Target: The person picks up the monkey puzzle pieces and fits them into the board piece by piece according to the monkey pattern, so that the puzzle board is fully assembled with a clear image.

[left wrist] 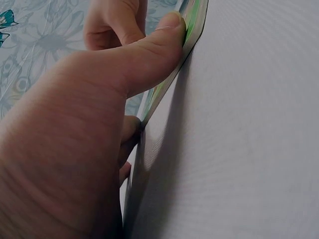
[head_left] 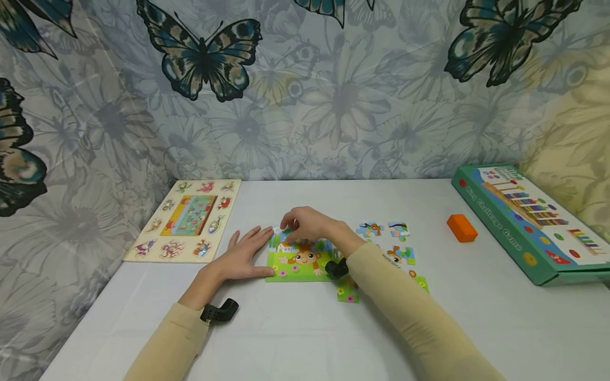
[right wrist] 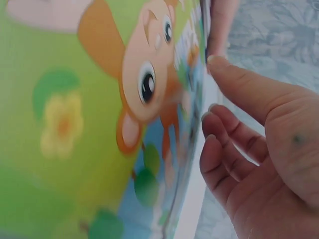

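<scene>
A monkey picture puzzle [head_left: 305,263] lies on the white table, its green lower part uncovered. My left hand [head_left: 245,255] rests flat at its left side with fingers spread. The left thumb [left wrist: 169,37] touches the puzzle's near edge in the left wrist view. Over the puzzle's upper left corner bends my right hand [head_left: 310,225]. In the right wrist view the right hand [right wrist: 264,139] shows thumb and bent fingers parted, with nothing visible between them, close to the board [right wrist: 75,184]. The right wrist and sleeve hide the puzzle's right side.
Several loose puzzle pieces [head_left: 399,230] lie to the right, partly behind the right sleeve. A cream board with sea animals [head_left: 143,253] stands at the left. An orange block [head_left: 462,228] and a green toy box [head_left: 505,238] are at the right. Butterfly-patterned cloth [head_left: 343,132] hangs behind.
</scene>
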Tool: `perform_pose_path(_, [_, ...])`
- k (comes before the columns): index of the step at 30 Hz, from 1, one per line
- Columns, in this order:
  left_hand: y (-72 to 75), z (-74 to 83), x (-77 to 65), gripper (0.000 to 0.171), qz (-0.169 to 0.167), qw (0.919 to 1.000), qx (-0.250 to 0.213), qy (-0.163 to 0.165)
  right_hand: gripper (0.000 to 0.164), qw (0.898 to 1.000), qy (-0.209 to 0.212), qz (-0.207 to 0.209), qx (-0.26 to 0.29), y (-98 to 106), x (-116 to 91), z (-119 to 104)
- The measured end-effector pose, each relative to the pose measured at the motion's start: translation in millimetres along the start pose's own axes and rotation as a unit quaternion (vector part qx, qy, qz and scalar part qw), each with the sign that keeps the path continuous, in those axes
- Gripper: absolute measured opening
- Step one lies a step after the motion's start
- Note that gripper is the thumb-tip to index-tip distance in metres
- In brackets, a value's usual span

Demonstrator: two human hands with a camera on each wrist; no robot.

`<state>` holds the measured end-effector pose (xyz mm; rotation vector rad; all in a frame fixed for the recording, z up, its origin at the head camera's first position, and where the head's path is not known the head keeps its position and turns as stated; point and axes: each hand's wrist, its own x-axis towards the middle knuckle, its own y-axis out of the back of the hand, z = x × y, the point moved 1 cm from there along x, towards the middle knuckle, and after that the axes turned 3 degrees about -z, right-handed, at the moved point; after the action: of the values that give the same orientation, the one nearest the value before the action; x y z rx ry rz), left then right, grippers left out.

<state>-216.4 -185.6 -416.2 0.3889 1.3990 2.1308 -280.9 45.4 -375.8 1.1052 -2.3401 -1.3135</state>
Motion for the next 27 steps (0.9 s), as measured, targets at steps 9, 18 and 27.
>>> perform_pose_path(9, [0.2, -1.3, -4.4, 0.103, 0.002, 0.9999, -0.008, 0.009, 0.033, 0.999, 0.006, 0.012, 0.031, 18, -23, 20])
perform_pose_path(18, [-1.2, -0.6, -1.6, 0.103, 0.009, 1.0, 0.002, 0.002, 0.036, 0.997, -0.038, 0.039, 0.047, 42, -60, 52])
perform_pose_path(27, [-1.5, 0.4, -0.6, 0.103, 0.009, 1.0, 0.003, -0.001, 0.039, 0.996, -0.061, 0.061, 0.031, 56, -92, 79])
